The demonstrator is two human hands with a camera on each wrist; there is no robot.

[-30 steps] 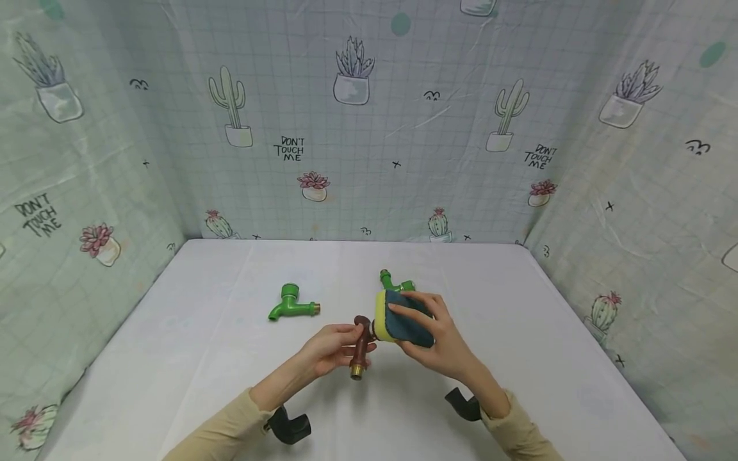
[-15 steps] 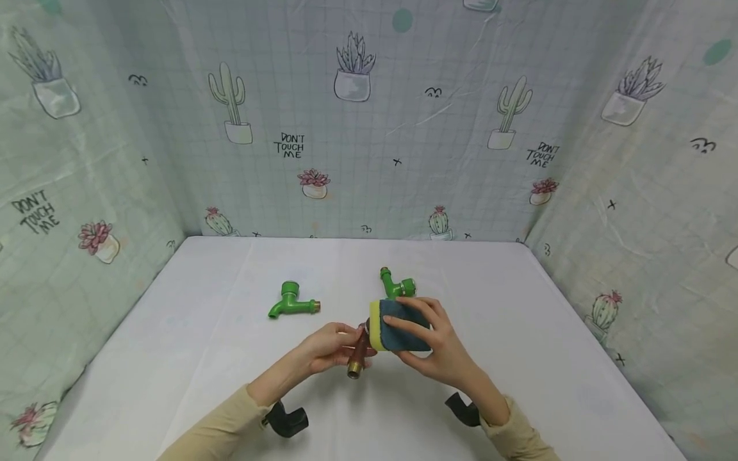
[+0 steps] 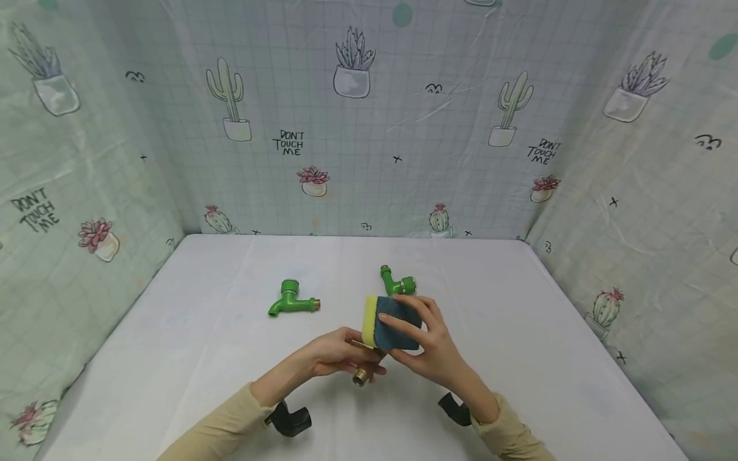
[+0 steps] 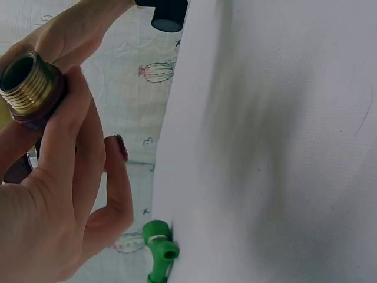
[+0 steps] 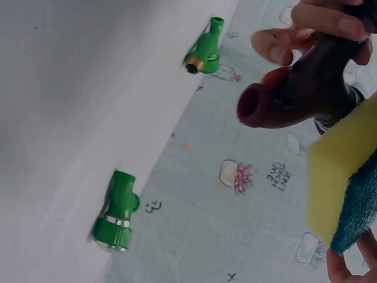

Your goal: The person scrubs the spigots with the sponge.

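My left hand (image 3: 337, 352) grips a dark brown water tap (image 5: 306, 88) in front of me, above the table. Its brass threaded end (image 4: 26, 88) points toward me, while the right wrist view shows the open spout. With my right hand (image 3: 429, 349) I hold a sponge (image 3: 398, 323), yellow with a dark blue-green scouring side. Fingers spread over the scouring side, and the yellow face sits against the tap's handle end. In the head view the sponge and left fingers hide most of the tap's body.
Two green taps lie farther back, one at left (image 3: 291, 301) and one (image 3: 398, 282) just behind the sponge. Nearer me, a black bent piece (image 3: 291, 420) lies by the left forearm and another (image 3: 454, 410) is partly covered by the right forearm. Patterned cloth (image 3: 369, 160) walls surround the white table.
The sponge has shifted left over the tap. My left hand has turned the tap, so its brown body is now mostly hidden in the head view.
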